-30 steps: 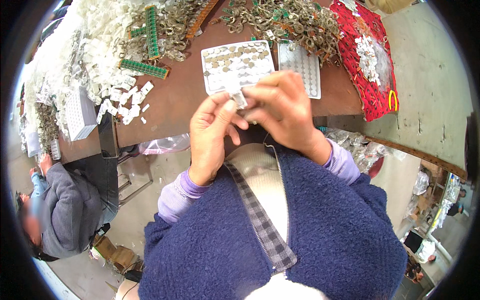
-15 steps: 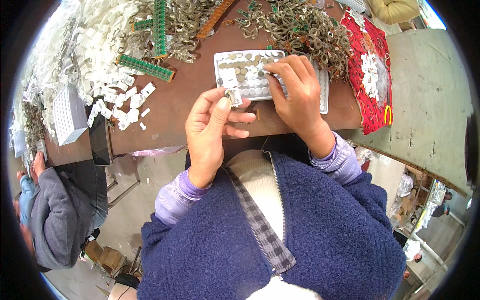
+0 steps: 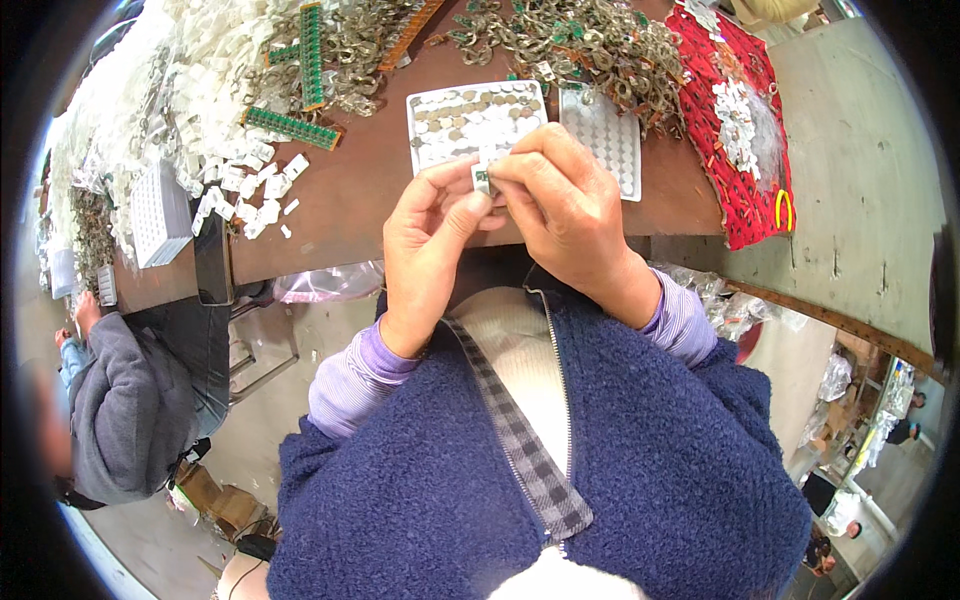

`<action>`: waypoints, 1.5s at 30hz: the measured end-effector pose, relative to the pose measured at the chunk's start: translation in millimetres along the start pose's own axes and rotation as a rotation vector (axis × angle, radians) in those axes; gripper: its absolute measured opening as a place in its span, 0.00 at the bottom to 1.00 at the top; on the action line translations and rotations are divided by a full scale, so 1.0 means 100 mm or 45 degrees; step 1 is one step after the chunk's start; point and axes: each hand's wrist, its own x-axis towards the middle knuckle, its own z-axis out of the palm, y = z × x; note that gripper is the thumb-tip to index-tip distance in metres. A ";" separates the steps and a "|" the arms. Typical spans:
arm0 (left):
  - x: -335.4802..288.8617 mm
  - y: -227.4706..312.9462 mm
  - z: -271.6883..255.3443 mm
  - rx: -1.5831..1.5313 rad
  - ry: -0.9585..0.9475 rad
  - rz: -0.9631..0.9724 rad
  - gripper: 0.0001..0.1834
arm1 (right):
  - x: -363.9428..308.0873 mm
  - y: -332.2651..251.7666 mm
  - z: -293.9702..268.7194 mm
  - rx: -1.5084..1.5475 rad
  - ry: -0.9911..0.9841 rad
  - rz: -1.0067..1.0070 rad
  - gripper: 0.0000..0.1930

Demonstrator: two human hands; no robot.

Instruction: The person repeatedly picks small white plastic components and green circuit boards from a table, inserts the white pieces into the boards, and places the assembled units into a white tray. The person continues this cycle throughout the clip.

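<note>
Clearly, our left hand (image 3: 430,240) is pinching a small oblong white plastic piece with a green patch (image 3: 481,180), while the fingertips of our right hand (image 3: 570,200) are meeting its right side; whether they are gripping it, we cannot tell. We are holding it between both hands, neither clearly nearer, above the brown tabletop (image 3: 350,200) near its near edge. Its long axis is running near to far, and its far end is pointing toward the white rectangular tray (image 3: 410,125) of flat round discs (image 3: 485,99).
</note>
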 end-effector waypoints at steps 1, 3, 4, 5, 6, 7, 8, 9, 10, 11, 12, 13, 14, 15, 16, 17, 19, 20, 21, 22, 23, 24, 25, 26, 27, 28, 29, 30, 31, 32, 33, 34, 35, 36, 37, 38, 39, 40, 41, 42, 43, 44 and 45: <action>0.00 0.00 0.01 0.068 -0.040 0.032 0.20 | -0.02 0.01 -0.04 -0.007 -0.040 -0.023 0.09; -0.01 0.01 0.04 0.121 -0.034 -0.034 0.22 | -0.06 0.00 -0.08 0.114 -0.037 0.031 0.10; -0.01 0.01 0.05 0.128 -0.070 -0.027 0.22 | -0.07 0.00 -0.09 0.172 -0.040 0.063 0.11; -0.01 0.01 0.05 0.121 -0.071 -0.064 0.21 | -0.08 0.00 -0.10 0.129 -0.003 0.021 0.11; -0.01 0.01 0.04 0.111 -0.069 -0.101 0.21 | -0.08 -0.02 -0.10 0.089 0.031 -0.022 0.12; -0.01 0.02 0.02 0.092 -0.072 -0.091 0.20 | -0.06 -0.03 -0.09 0.051 0.062 -0.065 0.13; -0.01 0.02 0.00 0.074 -0.074 -0.082 0.19 | -0.04 -0.04 -0.06 0.068 0.035 -0.126 0.13; 0.00 0.03 -0.04 0.056 -0.076 -0.072 0.18 | 0.00 -0.04 -0.02 0.085 0.008 -0.187 0.13; 0.00 0.05 -0.10 0.036 -0.043 -0.076 0.17 | 0.04 -0.04 0.02 0.102 -0.017 -0.249 0.13; 0.01 0.08 -0.17 0.015 -0.011 -0.082 0.16 | 0.09 -0.03 0.06 0.153 -0.056 -0.232 0.14; 0.01 0.11 -0.25 -0.016 0.025 -0.087 0.15 | 0.14 -0.01 0.12 0.172 -0.033 -0.155 0.14; 0.02 0.14 -0.32 0.000 0.075 -0.061 0.14 | 0.20 0.01 0.21 0.189 -0.008 -0.079 0.13; 0.03 0.17 -0.40 -0.046 0.173 -0.079 0.13 | 0.26 0.04 0.30 0.204 0.017 -0.005 0.13; 0.06 0.21 -0.49 -0.050 0.206 -0.069 0.13 | 0.35 0.13 0.42 0.110 -0.030 -0.087 0.13; 0.08 0.25 -0.56 -0.072 0.231 -0.048 0.12 | 0.40 0.17 0.52 0.032 -0.083 -0.134 0.12; 0.08 0.28 -0.61 -0.120 0.269 -0.065 0.12 | 0.44 0.21 0.60 -0.054 -0.148 -0.169 0.11; 0.08 0.32 -0.66 -0.114 0.315 -0.104 0.12 | 0.46 0.24 0.69 -0.135 -0.282 -0.231 0.09; 0.08 0.33 -0.67 -0.114 0.358 -0.135 0.12 | 0.46 0.26 0.71 -0.145 -0.288 -0.237 0.09; 0.08 0.32 -0.65 -0.118 0.330 -0.125 0.12 | 0.47 0.27 0.72 -0.155 -0.303 -0.240 0.09; 0.07 0.31 -0.62 -0.116 0.320 -0.129 0.13 | 0.44 0.24 0.70 -0.165 -0.301 -0.242 0.09; 0.07 0.31 -0.59 -0.115 0.289 -0.126 0.14 | 0.44 0.24 0.68 -0.118 -0.296 -0.219 0.09; 0.06 0.31 -0.56 -0.072 0.277 -0.133 0.14 | 0.44 0.22 0.66 -0.030 -0.258 -0.213 0.09; 0.05 0.31 -0.53 -0.033 0.244 -0.133 0.14 | 0.41 0.18 0.63 0.058 -0.207 -0.188 0.10; 0.05 0.31 -0.49 -0.012 0.205 -0.121 0.14 | 0.39 0.15 0.60 0.139 -0.156 -0.165 0.10; 0.04 0.30 -0.45 0.027 0.162 -0.123 0.14 | 0.36 0.12 0.54 0.200 -0.065 -0.186 0.12; 0.04 0.29 -0.41 0.049 0.124 -0.133 0.16 | 0.32 0.08 0.49 0.230 -0.018 -0.196 0.13; 0.03 0.29 -0.37 0.075 0.086 -0.141 0.17 | 0.28 0.06 0.43 0.259 0.018 -0.195 0.13; 0.03 0.28 -0.33 0.108 0.045 -0.149 0.18 | 0.24 0.03 0.37 0.290 0.052 -0.185 0.13; 0.01 0.26 -0.28 0.130 0.036 -0.161 0.19 | 0.20 0.03 0.30 0.281 0.068 -0.178 0.13; 0.01 0.25 -0.23 0.163 0.020 -0.157 0.19 | 0.17 0.03 0.24 0.287 0.071 -0.165 0.13; 0.01 0.23 -0.18 0.185 -0.005 -0.151 0.19 | 0.12 0.03 0.17 0.294 0.070 -0.137 0.13; 0.01 0.22 -0.14 0.202 -0.029 -0.146 0.19 | 0.08 0.04 0.11 0.300 0.071 -0.097 0.13; 0.02 0.19 -0.08 0.246 -0.052 -0.113 0.19 | 0.04 0.05 0.05 0.296 0.083 -0.072 0.12; 0.02 0.17 -0.02 0.281 -0.071 -0.078 0.19 | 0.00 0.06 -0.01 0.292 0.094 -0.040 0.12; 0.03 0.14 0.03 0.300 -0.090 -0.039 0.19 | -0.04 0.07 -0.07 0.295 0.108 -0.022 0.12; 0.05 0.12 0.08 0.313 -0.088 -0.049 0.18 | -0.08 0.08 -0.13 0.236 0.088 -0.043 0.11; 0.07 0.10 0.12 0.313 -0.088 -0.055 0.17 | -0.10 0.08 -0.20 0.181 0.073 -0.078 0.11; 0.10 0.08 0.17 0.302 -0.093 -0.061 0.16 | -0.13 0.09 -0.27 0.121 0.060 -0.110 0.11; 0.12 0.07 0.20 0.312 -0.104 -0.098 0.15 | -0.16 0.08 -0.33 0.156 0.082 -0.075 0.12; 0.14 0.07 0.23 0.308 -0.123 -0.136 0.15 | -0.20 0.06 -0.39 0.170 0.148 0.071 0.13; 0.16 0.05 0.27 0.288 -0.146 -0.157 0.14 | -0.24 0.04 -0.43 0.192 0.233 0.217 0.13; 0.20 0.04 0.31 0.311 -0.204 -0.198 0.13 | -0.27 0.04 -0.48 0.208 0.299 0.367 0.14; 0.22 0.02 0.35 0.322 -0.251 -0.222 0.13 | -0.28 0.06 -0.51 0.271 0.265 0.476 0.15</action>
